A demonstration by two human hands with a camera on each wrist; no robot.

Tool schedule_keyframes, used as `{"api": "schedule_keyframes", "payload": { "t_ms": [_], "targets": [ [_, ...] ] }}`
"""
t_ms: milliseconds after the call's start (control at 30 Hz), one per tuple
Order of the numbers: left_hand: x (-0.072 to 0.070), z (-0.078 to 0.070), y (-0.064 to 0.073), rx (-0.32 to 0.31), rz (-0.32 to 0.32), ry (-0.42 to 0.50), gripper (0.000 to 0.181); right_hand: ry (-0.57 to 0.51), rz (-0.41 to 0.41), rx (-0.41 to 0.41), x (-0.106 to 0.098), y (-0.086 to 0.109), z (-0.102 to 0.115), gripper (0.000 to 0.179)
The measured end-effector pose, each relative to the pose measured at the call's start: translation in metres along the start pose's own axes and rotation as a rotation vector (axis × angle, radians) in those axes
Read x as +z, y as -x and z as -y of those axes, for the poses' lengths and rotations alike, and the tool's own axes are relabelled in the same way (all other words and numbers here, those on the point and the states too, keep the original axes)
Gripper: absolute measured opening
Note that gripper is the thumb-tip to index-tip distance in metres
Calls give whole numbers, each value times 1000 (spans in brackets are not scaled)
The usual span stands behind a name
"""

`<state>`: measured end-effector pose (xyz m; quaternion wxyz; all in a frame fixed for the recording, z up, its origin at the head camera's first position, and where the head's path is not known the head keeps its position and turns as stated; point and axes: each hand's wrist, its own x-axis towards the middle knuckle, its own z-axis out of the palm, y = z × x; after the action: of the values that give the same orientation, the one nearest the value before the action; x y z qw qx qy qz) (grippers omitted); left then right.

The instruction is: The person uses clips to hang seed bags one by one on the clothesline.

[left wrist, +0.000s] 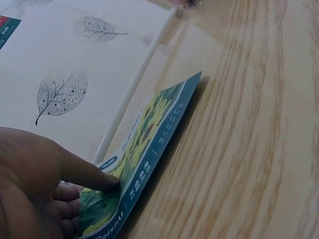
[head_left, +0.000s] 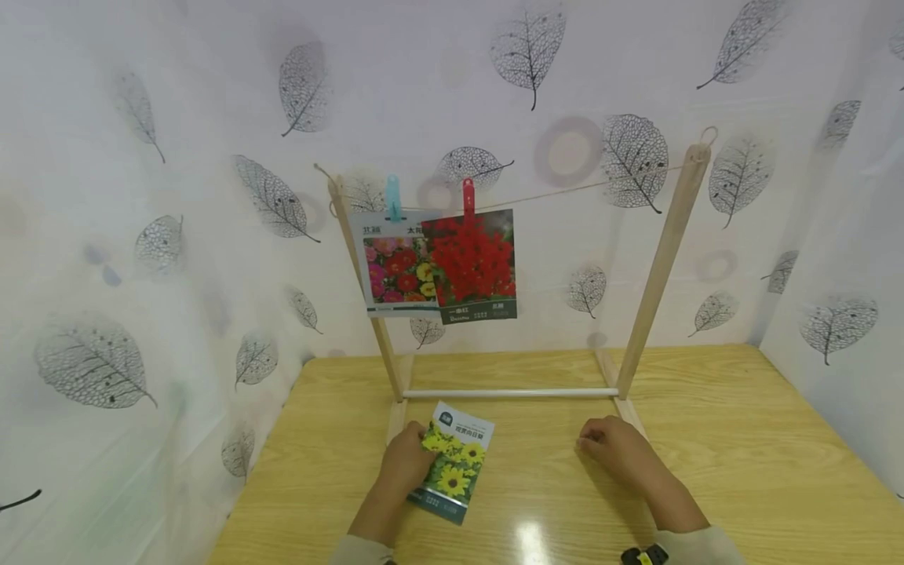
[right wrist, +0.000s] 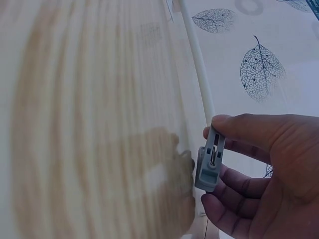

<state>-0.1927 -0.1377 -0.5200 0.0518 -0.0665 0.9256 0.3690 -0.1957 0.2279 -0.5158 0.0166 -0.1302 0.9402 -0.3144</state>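
Observation:
My left hand [head_left: 408, 459] pinches a seed packet [head_left: 459, 463] printed with yellow flowers, thumb on its front in the left wrist view. The packet is tilted just over the wooden table. My right hand [head_left: 621, 451] holds a small grey plastic clip [right wrist: 210, 162] between thumb and fingers, plain in the right wrist view; the head view hides it. Above, a string [head_left: 565, 193] carries two packets. A blue clip [head_left: 393, 198] holds the multicoloured flower packet [head_left: 397, 271], and a red clip [head_left: 469, 196] holds the red flower packet [head_left: 476, 267], which partly overlaps it.
The string is tied between a left wooden post [head_left: 384, 345] and a right wooden post [head_left: 660, 275]. A white rod [head_left: 512, 393] joins the posts low down. Behind hangs a leaf-patterned white curtain [head_left: 438, 78]. The wooden table [head_left: 741, 455] lies beneath everything.

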Motion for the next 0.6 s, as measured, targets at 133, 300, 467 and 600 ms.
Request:
{"api": "schedule_keyframes", "payload": {
  "t_ms": [133,300,467,600],
  "targets": [
    [-2,2,-1,15,-11,13,23,3,-28,2,0,-2,2,6],
    [-5,5,-2,16,3,34,21,8,-49,1,0,-4,2,5],
    [-8,6,-2,20,20,59,29,7,-50,1,0,-4,3,7],
    [-10,6,-2,26,30,84,34,-12,-45,7,-1,-4,5,11]
  ]
}}
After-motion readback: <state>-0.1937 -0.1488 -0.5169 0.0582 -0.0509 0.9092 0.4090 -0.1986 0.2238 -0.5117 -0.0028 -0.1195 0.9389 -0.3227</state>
